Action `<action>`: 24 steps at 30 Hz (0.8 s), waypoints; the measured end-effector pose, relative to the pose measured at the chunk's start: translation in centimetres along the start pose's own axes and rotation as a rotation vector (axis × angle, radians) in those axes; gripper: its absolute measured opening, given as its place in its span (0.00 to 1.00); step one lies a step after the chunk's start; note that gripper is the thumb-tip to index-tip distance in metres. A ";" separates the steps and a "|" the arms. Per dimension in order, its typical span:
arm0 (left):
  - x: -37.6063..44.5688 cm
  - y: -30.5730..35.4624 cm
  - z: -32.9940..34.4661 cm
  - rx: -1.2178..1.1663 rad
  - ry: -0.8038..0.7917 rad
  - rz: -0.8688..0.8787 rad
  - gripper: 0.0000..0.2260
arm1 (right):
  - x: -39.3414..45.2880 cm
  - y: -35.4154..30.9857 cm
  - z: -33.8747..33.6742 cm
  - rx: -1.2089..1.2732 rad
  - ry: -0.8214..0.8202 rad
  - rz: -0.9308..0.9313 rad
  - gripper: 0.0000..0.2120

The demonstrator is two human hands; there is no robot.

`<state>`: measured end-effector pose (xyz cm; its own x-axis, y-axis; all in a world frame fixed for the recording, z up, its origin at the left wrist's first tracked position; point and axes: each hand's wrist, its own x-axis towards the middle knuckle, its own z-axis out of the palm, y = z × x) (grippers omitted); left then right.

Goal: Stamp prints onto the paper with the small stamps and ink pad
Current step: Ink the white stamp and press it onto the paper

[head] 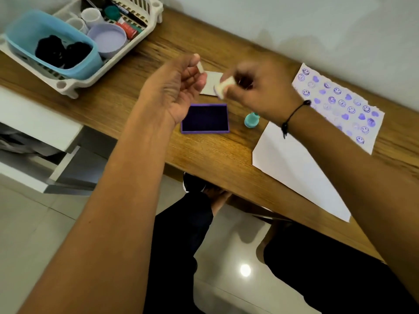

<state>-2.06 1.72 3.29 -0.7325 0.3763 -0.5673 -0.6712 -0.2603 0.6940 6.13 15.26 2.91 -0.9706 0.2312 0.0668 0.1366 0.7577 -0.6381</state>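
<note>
One sheet filled, one sheet blank: stamping about half done

Lower right of frame: plain white paper lies at the near table edge, overhanging it a little. No prints visible on it. Judged to be the work left.

Centre: ink pad sits open on the wooden table, dark purple surface exposed. Just to its right stands a small teal stamp, not held.

Above the pad, both hands are raised off the table. Left hand pinches a small white piece between thumb and fingertips, possibly a cap; cannot tell. Right hand grips a white stamp, motion-blurred, its end tinged purple. Judged step: readying this stamp for inking.

Behind the hands, a small white card lies flat, partly hidden.

Right, farther back: printed sheet covered with purple smileys and hearts. This part looks done.

Upper left: white basket with a blue tub and assorted containers.
</note>
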 end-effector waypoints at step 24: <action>-0.6 0.4 -0.9 -0.011 0.068 0.004 0.07 | 0.8 -0.9 5.7 -0.440 -0.257 -0.204 0.08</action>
<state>-1.98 0.61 3.53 -0.7409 0.3141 -0.5937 -0.6693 -0.2716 0.6916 4.06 11.26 -0.86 -0.9957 -0.0616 -0.0689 -0.0428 0.9680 -0.2472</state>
